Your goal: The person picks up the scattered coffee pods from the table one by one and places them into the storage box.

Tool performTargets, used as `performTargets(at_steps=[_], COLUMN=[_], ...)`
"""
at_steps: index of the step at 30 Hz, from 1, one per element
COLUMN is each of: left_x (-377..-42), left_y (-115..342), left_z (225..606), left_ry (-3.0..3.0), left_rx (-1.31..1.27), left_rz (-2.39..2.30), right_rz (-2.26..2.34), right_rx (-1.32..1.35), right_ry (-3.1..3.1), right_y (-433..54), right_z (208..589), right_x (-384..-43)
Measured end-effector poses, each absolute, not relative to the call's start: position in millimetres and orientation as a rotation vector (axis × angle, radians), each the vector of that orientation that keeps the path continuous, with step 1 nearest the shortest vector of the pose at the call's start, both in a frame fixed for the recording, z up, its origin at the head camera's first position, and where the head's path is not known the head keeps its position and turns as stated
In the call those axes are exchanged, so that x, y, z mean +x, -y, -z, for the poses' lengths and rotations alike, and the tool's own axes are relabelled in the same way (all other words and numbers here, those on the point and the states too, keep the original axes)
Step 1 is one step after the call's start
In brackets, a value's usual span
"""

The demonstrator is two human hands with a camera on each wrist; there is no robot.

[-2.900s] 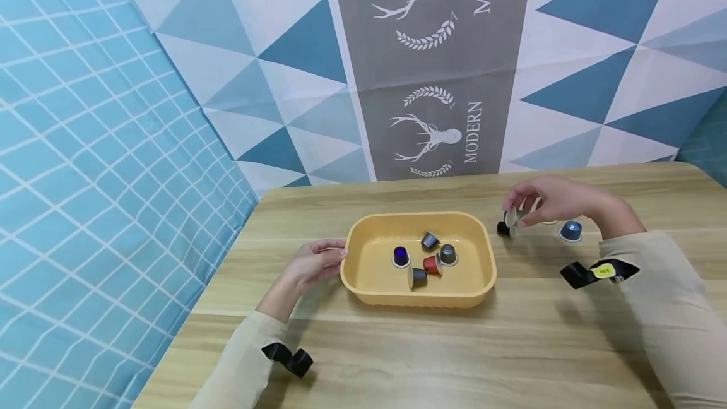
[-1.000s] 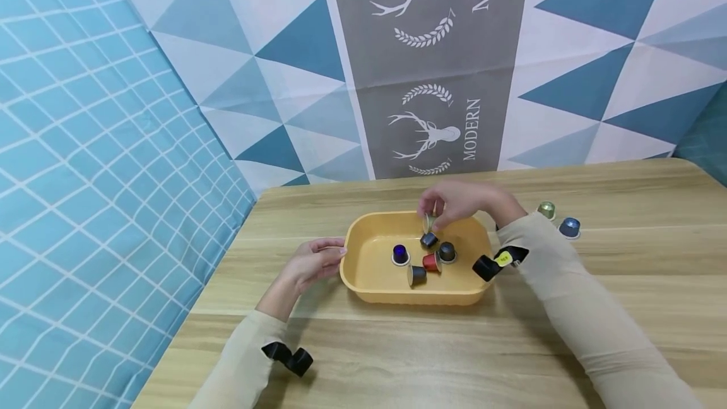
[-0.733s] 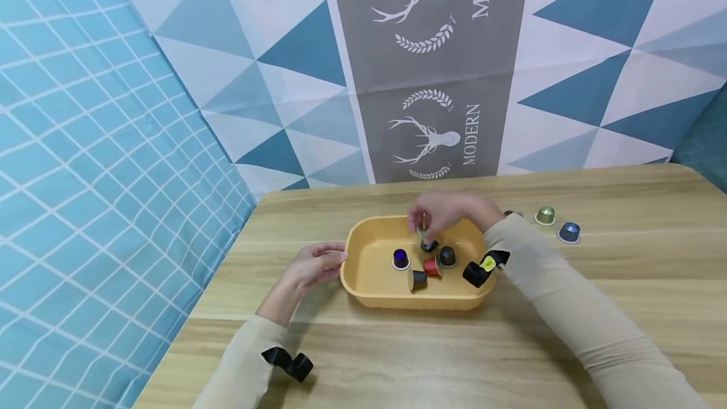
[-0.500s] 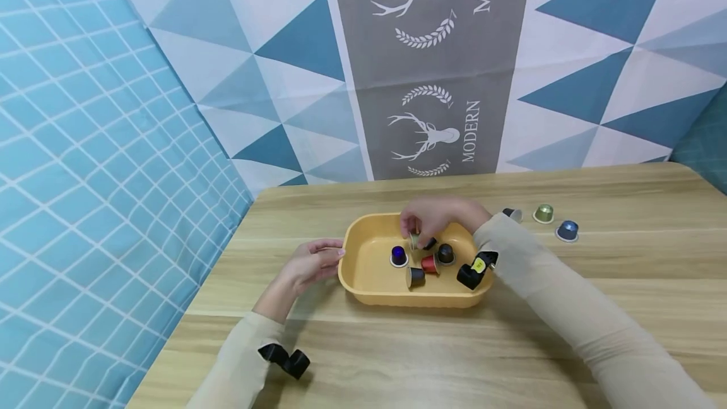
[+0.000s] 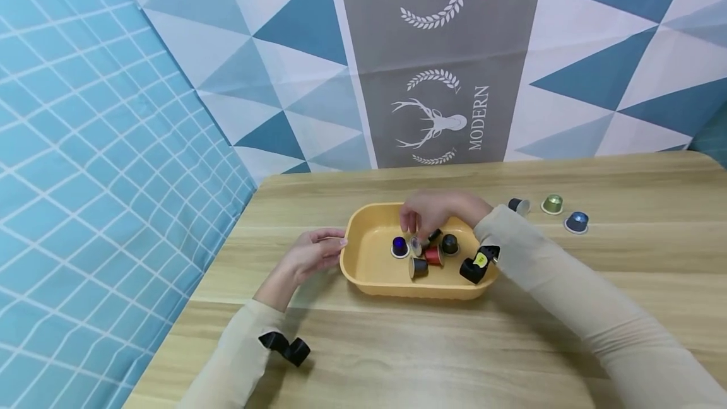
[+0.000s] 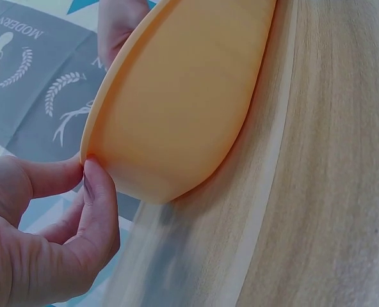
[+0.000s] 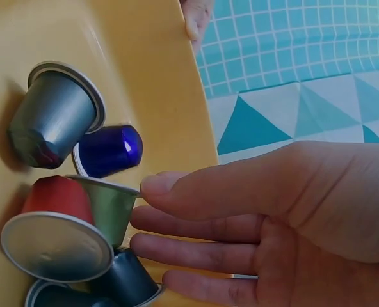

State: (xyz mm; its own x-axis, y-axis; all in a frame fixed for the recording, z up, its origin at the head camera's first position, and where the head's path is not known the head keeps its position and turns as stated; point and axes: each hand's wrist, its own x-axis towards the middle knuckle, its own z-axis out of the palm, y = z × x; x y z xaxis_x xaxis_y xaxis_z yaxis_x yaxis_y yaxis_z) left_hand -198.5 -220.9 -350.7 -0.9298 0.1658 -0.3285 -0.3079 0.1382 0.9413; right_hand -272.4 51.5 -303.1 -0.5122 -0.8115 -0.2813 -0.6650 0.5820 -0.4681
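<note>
My left hand (image 5: pixel 312 255) pinches the left rim of the yellow tray (image 5: pixel 363 286) between thumb and fingers. My right hand (image 5: pixel 434 210) is inside the tray, fingers fairly straight. In the right wrist view its thumb and fingertips are at the edge of a green coffee capsule (image 7: pixel 112 208), seemingly touching without gripping. That capsule leans by a red capsule (image 7: pixel 58 198). Around them are a purple-blue capsule (image 7: pixel 109 151), a grey capsule (image 7: pixel 52 118) and a dark capsule (image 7: pixel 129 278). A black capsule (image 5: pixel 450 243) stands on the tray's right side.
Right of the tray, on the wooden table (image 5: pixel 363 346), are a dark capsule on its side (image 5: pixel 519 206), a light green capsule (image 5: pixel 552 204) and a blue capsule (image 5: pixel 577 222). A patterned cloth (image 5: pixel 307 81) hangs behind the table, and blue grid cloth (image 5: pixel 102 163) covers the left side.
My right hand took a capsule from the table at right, carried it left into the tray and lowered it among the others, apparently loosening its hold. My left hand stayed on the rim.
</note>
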Motion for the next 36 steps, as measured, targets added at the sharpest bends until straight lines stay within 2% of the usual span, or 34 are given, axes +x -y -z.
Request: performTargets(at_steps=[20, 36], left_x=[-199.7, -201.2], left_y=[219.8, 221.0], left_z=[350.5, 350.9], left_ry=[-2.061, -2.050], left_rx=[-0.164, -0.161], left_rz=[-1.855, -1.856], right_rz=[0.515, 0.694], right_rx=[-1.205, -1.251], right_ry=[-2.381, -2.530], right_y=[-75.4, -129.1], right_z=[295.3, 292.3], right_x=[-264.3, -263.4])
